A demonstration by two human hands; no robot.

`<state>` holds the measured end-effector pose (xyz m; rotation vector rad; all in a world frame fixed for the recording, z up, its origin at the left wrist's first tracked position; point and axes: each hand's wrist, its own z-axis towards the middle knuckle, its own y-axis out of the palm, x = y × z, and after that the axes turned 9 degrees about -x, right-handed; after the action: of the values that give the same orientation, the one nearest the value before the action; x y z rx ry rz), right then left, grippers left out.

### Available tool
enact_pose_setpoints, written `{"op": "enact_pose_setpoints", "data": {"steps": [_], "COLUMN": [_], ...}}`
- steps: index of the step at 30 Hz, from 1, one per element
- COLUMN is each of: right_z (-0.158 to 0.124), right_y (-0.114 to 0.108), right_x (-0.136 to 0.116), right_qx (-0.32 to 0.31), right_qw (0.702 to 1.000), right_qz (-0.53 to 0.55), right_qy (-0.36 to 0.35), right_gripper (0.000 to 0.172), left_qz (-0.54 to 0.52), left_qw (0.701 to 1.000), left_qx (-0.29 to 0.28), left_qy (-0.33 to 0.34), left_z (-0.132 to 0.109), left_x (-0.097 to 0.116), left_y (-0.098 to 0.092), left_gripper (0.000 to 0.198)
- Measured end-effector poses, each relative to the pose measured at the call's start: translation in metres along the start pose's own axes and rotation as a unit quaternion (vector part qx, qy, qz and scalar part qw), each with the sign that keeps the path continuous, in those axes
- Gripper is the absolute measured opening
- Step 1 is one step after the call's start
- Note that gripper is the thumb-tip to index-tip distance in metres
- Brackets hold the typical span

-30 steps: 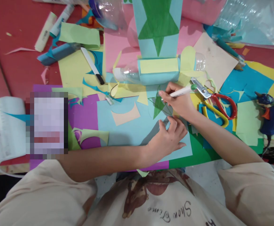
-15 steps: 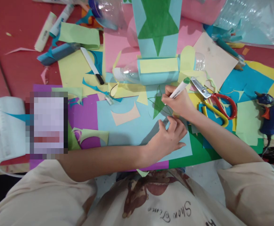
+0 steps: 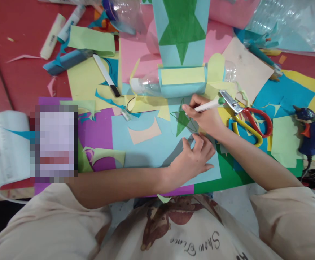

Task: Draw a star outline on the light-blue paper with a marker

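My right hand (image 3: 207, 117) grips a white marker (image 3: 208, 105) with a green end, its tip at the upper part of a star outline. That star (image 3: 183, 121) is drawn on light blue paper (image 3: 143, 155) and partly coloured green; my fingers hide its right side. My left hand (image 3: 196, 153) rests on the same paper just below the star, fingers bent and apart, holding nothing. Above, a clear plastic bottle (image 3: 149, 86) lies wrapped in blue and yellow paper. Beyond it is a blue card (image 3: 169, 56) bearing a large green star.
Red-and-yellow-handled scissors (image 3: 234, 104) lie beside my right wrist. A blue glue gun (image 3: 309, 137) is at the far right. A black-capped white pen (image 3: 105, 76), paper scraps and several markers (image 3: 52, 36) lie to the left. A white device (image 3: 7, 151) sits at the left edge.
My right hand has shifted the marker tip up and left, toward the star's upper point, and the marker tilts flatter. My left hand has stayed in place.
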<state>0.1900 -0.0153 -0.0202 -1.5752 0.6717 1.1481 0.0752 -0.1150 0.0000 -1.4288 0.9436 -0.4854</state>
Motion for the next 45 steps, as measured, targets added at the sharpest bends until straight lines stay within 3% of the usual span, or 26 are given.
{"op": "enact_pose_setpoints", "data": {"steps": [12,25,34,40,45], "right_z": [0.0001,0.0001,0.0003,0.0005,0.0008], "right_y": [-0.001,-0.0006,-0.0006,-0.0011,0.0002], "right_x": [0.0,0.0016,0.002,0.0001,0.0013], "right_qx": [-0.014,0.008,-0.005,-0.009,0.013], "right_qw": [0.999,1.0,1.0,0.999,1.0], "right_qz": [-0.027,0.02,-0.017,-0.049,-0.003], "right_qy": [0.009,0.015,-0.004,0.015,0.0], "right_gripper": [0.036,0.037,0.032,0.037,0.034], "left_qz": [0.01,0.001,0.004,-0.004,0.001], "left_qw": [1.0,1.0,1.0,1.0,1.0], "left_qx": [0.01,0.0,0.007,0.001,0.001], "left_qy": [-0.001,-0.003,-0.003,0.001,-0.002], "left_z": [-0.0001,0.0006,-0.0001,0.0001,0.0005], "left_x": [-0.0004,0.0,-0.0001,-0.0005,-0.0003], "left_y": [0.0007,0.0004,0.001,-0.0001,-0.0001], "left_gripper": [0.051,0.051,0.051,0.05,0.051]}}
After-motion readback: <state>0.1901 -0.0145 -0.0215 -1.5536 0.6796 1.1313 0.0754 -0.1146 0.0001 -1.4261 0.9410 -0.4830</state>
